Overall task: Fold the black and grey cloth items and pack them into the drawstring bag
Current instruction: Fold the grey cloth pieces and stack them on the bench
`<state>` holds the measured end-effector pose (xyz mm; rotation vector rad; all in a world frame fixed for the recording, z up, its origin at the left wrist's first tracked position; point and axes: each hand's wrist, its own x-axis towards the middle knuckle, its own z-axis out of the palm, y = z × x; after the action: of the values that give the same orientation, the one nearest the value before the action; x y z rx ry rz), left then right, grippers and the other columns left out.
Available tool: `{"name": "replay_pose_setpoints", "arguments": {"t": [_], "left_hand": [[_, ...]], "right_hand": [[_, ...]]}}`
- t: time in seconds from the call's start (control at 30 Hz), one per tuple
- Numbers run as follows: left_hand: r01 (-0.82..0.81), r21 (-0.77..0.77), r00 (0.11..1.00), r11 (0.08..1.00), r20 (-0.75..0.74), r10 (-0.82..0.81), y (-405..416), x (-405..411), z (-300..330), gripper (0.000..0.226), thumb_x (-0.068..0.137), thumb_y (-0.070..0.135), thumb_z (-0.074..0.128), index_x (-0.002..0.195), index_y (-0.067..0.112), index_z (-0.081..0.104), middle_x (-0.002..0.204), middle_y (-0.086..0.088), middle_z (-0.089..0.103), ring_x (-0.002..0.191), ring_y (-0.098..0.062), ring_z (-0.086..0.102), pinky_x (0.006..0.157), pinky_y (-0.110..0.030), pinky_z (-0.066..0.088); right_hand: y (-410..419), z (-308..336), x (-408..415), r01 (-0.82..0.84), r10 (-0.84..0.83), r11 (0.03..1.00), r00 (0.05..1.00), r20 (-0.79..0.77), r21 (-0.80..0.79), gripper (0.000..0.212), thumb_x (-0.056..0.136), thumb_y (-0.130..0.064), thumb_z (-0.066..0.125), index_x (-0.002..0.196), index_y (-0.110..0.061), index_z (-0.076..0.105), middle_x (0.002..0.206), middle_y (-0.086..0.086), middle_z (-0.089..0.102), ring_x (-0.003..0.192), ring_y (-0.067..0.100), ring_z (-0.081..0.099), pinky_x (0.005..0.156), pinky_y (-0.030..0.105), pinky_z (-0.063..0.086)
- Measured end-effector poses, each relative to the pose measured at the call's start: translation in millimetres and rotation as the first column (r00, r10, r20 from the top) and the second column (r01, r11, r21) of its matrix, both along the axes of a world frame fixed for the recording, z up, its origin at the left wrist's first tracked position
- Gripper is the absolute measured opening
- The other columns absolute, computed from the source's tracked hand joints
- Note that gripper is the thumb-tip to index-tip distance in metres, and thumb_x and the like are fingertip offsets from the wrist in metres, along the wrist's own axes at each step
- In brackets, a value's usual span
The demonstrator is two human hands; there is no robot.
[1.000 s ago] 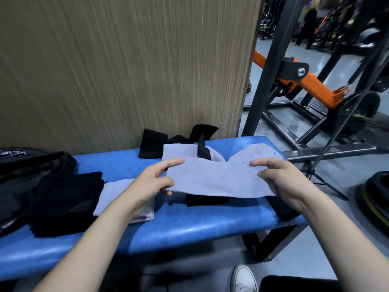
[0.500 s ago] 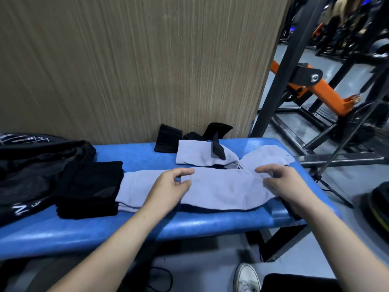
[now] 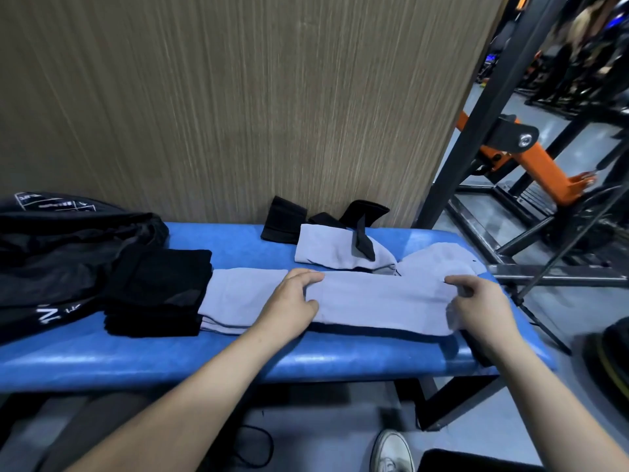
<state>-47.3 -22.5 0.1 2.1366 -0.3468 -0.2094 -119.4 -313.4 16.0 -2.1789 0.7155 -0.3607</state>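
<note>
A long grey cloth (image 3: 381,301) lies flat along the blue bench (image 3: 238,362). My left hand (image 3: 289,301) pinches its left end between fingers and thumb. My right hand (image 3: 480,308) grips its right end with curled fingers. Left of my left hand a second grey piece (image 3: 238,294) runs up to a folded black cloth stack (image 3: 160,291). The black drawstring bag (image 3: 61,253) with white print is bunched at the far left. Another grey cloth (image 3: 326,250) with a black strap (image 3: 362,243) across it lies behind.
Black cloth pieces (image 3: 284,224) lean on the wood-grain wall (image 3: 238,97) at the bench's back edge. A black piece (image 3: 476,352) hangs off the bench's right end under my right wrist. A black and orange gym frame (image 3: 531,158) stands to the right. My white shoe (image 3: 391,451) is on the floor.
Both hands have lowered the grey cloth from a raised, draped hold down flat onto the bench, stretched out lengthwise. Its left end now meets the grey piece beside the black stack.
</note>
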Motion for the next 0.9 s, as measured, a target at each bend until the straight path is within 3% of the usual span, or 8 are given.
{"name": "replay_pose_setpoints", "arguments": {"t": [0.17, 0.27, 0.37, 0.47, 0.57, 0.73, 0.8, 0.9], "left_hand": [[0.013, -0.124, 0.998, 0.992, -0.057, -0.02, -0.3, -7.7, 4.6, 0.049, 0.089, 0.003, 0.056, 0.131, 0.027, 0.059, 0.109, 0.009, 0.05, 0.062, -0.003, 0.048, 0.067, -0.017, 0.039], [0.012, -0.227, 0.993, 0.974, -0.115, -0.039, -0.5, -10.9, 8.0, 0.046, 0.089, 0.003, 0.057, 0.127, 0.029, 0.062, 0.099, 0.007, 0.052, 0.055, -0.001, 0.046, 0.059, -0.012, 0.037], [-0.007, -0.296, 0.985, 0.955, -0.169, -0.046, -1.9, -14.1, 11.5, 0.044, 0.09, 0.001, 0.058, 0.126, 0.027, 0.062, 0.073, 0.011, 0.043, 0.042, -0.001, 0.037, 0.047, -0.011, 0.031], [-0.02, -0.343, 0.971, 0.939, -0.232, -0.064, -2.3, -13.8, 10.6, 0.047, 0.088, 0.005, 0.063, 0.125, 0.034, 0.061, 0.054, 0.008, 0.042, 0.05, -0.013, 0.036, 0.054, -0.022, 0.031], [-0.015, -0.372, 0.962, 0.928, -0.258, -0.088, -2.7, -12.4, 5.6, 0.05, 0.087, 0.006, 0.066, 0.124, 0.039, 0.061, 0.053, 0.008, 0.045, 0.06, -0.017, 0.038, 0.065, -0.028, 0.033], [0.015, -0.368, 0.965, 0.93, -0.24, -0.11, -1.1, -13.5, 1.8, 0.05, 0.089, 0.002, 0.063, 0.131, 0.03, 0.058, 0.043, 0.016, 0.043, 0.06, -0.011, 0.043, 0.07, -0.015, 0.039], [0.021, -0.387, 0.964, 0.922, -0.237, -0.121, -2.1, -14.9, 5.1, 0.047, 0.092, 0.001, 0.061, 0.131, 0.027, 0.057, 0.05, 0.017, 0.052, 0.054, -0.002, 0.048, 0.065, -0.008, 0.04], [0.007, -0.415, 0.963, 0.91, -0.243, -0.118, -3.2, -16.7, 10.6, 0.038, 0.097, 0.01, 0.057, 0.132, 0.026, 0.057, 0.106, 0.008, 0.068, 0.094, 0.011, 0.06, 0.078, -0.003, 0.043]], "right_hand": [[16.9, 11.1, -3.8, -0.151, 0.145, 0.988, 0.981, 0.127, 0.04, 0.042, 0.082, 0.005, 0.054, 0.105, -0.027, 0.07, 0.077, -0.002, 0.059, 0.072, 0.018, 0.055, 0.059, 0.021, 0.041], [26.2, 20.1, -7.8, -0.22, 0.195, 0.97, 0.959, 0.207, 0.105, 0.04, 0.084, 0.008, 0.055, 0.102, -0.025, 0.07, 0.077, -0.001, 0.058, 0.054, 0.007, 0.044, 0.044, 0.014, 0.034], [33.6, 25.5, -8.5, -0.272, 0.213, 0.939, 0.941, 0.262, 0.212, 0.04, 0.086, 0.008, 0.055, 0.103, -0.025, 0.07, 0.092, 0.001, 0.065, 0.061, 0.015, 0.051, 0.044, 0.022, 0.037], [47.4, 31.2, -5.0, -0.293, 0.211, 0.917, 0.932, 0.295, 0.27, 0.041, 0.088, 0.004, 0.057, 0.104, -0.031, 0.07, 0.095, 0.0, 0.065, 0.066, 0.017, 0.055, 0.053, 0.028, 0.039], [66.6, 36.4, 1.1, -0.324, 0.216, 0.878, 0.925, 0.313, 0.353, 0.038, 0.09, 0.0, 0.058, 0.106, -0.032, 0.069, 0.088, 0.0, 0.058, 0.055, 0.017, 0.049, 0.046, 0.025, 0.036], [104.2, 36.3, 14.1, -0.371, 0.272, 0.828, 0.921, 0.278, 0.421, 0.04, 0.088, 0.003, 0.055, 0.108, -0.029, 0.066, 0.082, 0.005, 0.05, 0.046, 0.016, 0.042, 0.044, 0.028, 0.037], [117.7, 33.7, 18.5, -0.391, 0.3, 0.811, 0.917, 0.263, 0.435, 0.038, 0.087, 0.003, 0.056, 0.11, -0.026, 0.064, 0.082, 0.005, 0.049, 0.046, 0.018, 0.044, 0.044, 0.029, 0.038], [136.7, 29.2, 23.8, -0.42, 0.357, 0.788, 0.907, 0.222, 0.451, 0.034, 0.088, 0.001, 0.061, 0.112, -0.023, 0.06, 0.081, 0.003, 0.052, 0.045, 0.016, 0.046, 0.047, 0.027, 0.04]]}}
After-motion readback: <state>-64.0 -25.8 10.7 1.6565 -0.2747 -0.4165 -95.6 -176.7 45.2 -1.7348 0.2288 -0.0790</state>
